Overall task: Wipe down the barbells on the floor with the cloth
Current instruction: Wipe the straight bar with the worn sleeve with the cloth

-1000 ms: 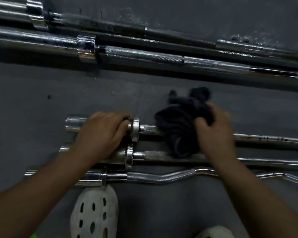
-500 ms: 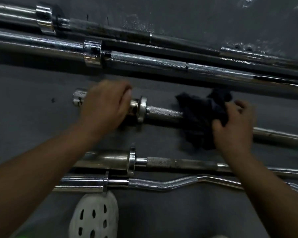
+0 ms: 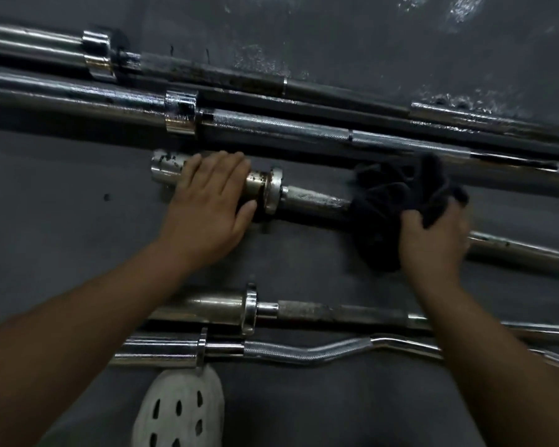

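Black cloth (image 3: 397,201) bunched over middle barbell (image 3: 313,198) shaft on floor (image 3: 62,221), R hand (image 3: 433,240) curled round it. L hand (image 3: 207,204) lies flat w/ straight fingers on that bar's sleeve; both forearms reach fwd.

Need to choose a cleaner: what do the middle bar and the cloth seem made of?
Bar: probably chromed steel, judging by bright highlights, knurling and rust-like spots near its end. Cloth: soft, dark, matte fabric, bunched in folds; fibre unclear.

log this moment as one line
phase: wiping | left hand presses barbell sleeve | right hand grips black cloth on shaft
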Demonstrator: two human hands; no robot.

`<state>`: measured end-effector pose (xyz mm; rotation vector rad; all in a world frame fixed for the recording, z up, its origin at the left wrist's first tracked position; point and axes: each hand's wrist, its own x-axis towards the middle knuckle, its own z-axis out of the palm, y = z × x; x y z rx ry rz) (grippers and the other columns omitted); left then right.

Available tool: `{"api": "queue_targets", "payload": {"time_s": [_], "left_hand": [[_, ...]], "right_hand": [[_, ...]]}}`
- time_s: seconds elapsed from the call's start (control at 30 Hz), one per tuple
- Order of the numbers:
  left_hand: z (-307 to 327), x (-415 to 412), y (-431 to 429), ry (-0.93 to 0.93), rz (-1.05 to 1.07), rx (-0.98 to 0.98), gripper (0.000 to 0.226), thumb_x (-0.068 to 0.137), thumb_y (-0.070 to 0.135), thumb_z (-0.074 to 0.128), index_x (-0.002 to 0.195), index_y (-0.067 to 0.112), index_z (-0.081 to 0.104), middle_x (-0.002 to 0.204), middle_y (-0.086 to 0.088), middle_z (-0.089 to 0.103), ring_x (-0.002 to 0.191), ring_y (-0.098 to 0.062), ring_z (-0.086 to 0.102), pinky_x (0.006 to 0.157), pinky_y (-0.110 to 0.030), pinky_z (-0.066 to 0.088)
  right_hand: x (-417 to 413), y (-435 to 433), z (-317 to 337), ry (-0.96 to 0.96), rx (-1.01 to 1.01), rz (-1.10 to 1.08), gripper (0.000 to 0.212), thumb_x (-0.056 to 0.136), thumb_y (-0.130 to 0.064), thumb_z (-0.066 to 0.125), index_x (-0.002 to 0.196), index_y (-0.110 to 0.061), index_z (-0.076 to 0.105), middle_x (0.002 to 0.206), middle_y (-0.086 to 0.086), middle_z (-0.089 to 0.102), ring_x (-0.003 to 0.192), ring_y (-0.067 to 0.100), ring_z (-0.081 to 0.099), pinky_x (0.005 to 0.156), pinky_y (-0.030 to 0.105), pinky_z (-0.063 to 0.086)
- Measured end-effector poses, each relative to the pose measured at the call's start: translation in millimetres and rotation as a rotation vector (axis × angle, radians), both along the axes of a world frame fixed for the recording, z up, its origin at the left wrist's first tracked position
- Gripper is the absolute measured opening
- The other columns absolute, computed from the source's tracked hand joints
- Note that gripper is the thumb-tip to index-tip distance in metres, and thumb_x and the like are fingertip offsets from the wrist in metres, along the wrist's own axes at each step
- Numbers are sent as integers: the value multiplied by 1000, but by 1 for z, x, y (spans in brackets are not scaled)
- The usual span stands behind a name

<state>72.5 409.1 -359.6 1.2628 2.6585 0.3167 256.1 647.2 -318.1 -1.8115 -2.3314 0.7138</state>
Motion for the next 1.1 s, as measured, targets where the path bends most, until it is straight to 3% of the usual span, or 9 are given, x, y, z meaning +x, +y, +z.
{"api": "queue_targets", "payload": {"time_s": [0.13, 0.27, 0.37, 0.47, 0.63, 0.8, 0.9, 1.0, 1.1], "left_hand": [[5, -1, 10, -48, 11, -68, 66, 78, 37, 41, 137, 8, 47, 138, -11, 51, 129, -30, 43, 112, -47, 20], [21, -8, 3, -71, 7, 17, 54, 74, 34, 38, 121, 16, 60, 117, -6, 63, 108, -30, 54, 93, -42, 33], [25, -5, -2, -121, 94, 98, 36, 77, 33, 40, 97, 18, 66, 93, -5, 60, 89, -30, 53, 78, -41, 38], [14, 0, 10, -145, 82, 57, 27, 83, 29, 44, 98, 19, 64, 93, -5, 60, 90, -30, 55, 77, -41, 41], [9, 32, -7, -102, 24, -30, 33, 92, 30, 43, 113, 18, 65, 98, -6, 69, 88, -31, 61, 74, -39, 41], [17, 56, -35, -211, 17, 20, 34, 98, 31, 41, 121, 14, 60, 103, -6, 70, 90, -29, 63, 84, -40, 39], [12, 54, -26, -107, 19, -4, 32, 95, 32, 43, 120, 18, 58, 102, -3, 68, 93, -25, 61, 82, -39, 37], [6, 32, -13, -110, -20, 51, 38, 86, 33, 47, 117, 14, 59, 102, -9, 65, 93, -30, 58, 78, -38, 39], [7, 1, 4, -139, -1, 124, 36, 93, 30, 42, 119, 11, 58, 107, -13, 63, 99, -34, 57, 82, -42, 43]], "right_hand": [[-54, -99, -6, -65, -53, 407, 78, 79, -39, 68, 147, -22, 34, 144, 11, 32, 127, 35, 33, 102, 41, 38], [-68, -66, 8, 45, -141, 675, 63, 72, -20, 65, 134, -23, 55, 127, 9, 50, 114, 29, 51, 97, 34, 46], [-33, -8, 15, 95, -68, 355, 55, 75, -16, 63, 130, -19, 60, 123, 12, 58, 109, 20, 55, 93, 24, 40], [-18, -31, 1, -163, -55, 62, 45, 88, -21, 57, 131, -11, 53, 130, 21, 54, 117, 40, 53, 96, 42, 42], [-30, -93, 15, 90, -349, 621, 46, 78, -23, 56, 124, -26, 65, 116, 2, 60, 109, 27, 57, 97, 34, 46], [4, -37, 14, 16, -227, 125, 42, 84, -23, 54, 125, -21, 62, 118, 9, 59, 109, 28, 58, 97, 35, 45], [-7, -95, 8, -107, -140, 306, 45, 80, -23, 54, 125, -23, 60, 124, 10, 55, 111, 36, 50, 94, 38, 40], [-30, -144, 20, 43, -262, 595, 49, 77, -21, 55, 123, -32, 63, 120, -2, 54, 107, 23, 45, 90, 30, 38], [-28, -94, 22, 173, -273, 511, 50, 70, -22, 51, 118, -28, 67, 111, -3, 59, 106, 21, 57, 98, 36, 47]]}}
